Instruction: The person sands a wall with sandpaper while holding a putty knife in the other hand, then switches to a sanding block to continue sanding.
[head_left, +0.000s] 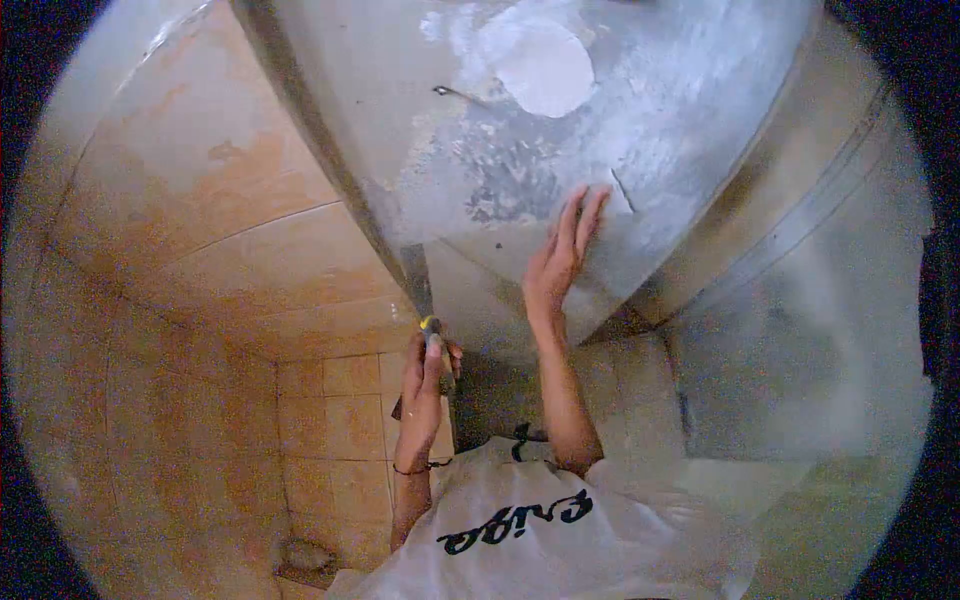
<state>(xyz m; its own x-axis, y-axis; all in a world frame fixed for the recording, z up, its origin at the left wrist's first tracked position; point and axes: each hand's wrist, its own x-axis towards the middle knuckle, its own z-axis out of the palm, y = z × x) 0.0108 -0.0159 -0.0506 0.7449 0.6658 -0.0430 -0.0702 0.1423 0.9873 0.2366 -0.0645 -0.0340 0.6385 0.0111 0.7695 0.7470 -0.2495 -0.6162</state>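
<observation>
My left hand (424,375) is closed around a putty knife (418,278) with a yellow-marked handle. Its grey blade points up and overlaps the left edge of a large grey panel (490,250). My right hand (558,265) lies with fingers stretched out against the panel, the fingertips near a short dark crack (623,190). Patches of white smear and rough darker grey cover the panel around the fingers. Farther up are a white round patch (545,70) and a small hooked wire (440,91).
A tiled wall (230,240) with orange-brown stains runs along the left, with smaller tiles (335,400) below it. On the right stands a grey, hazy wall (790,350). My white shirt (600,550) with black lettering fills the bottom.
</observation>
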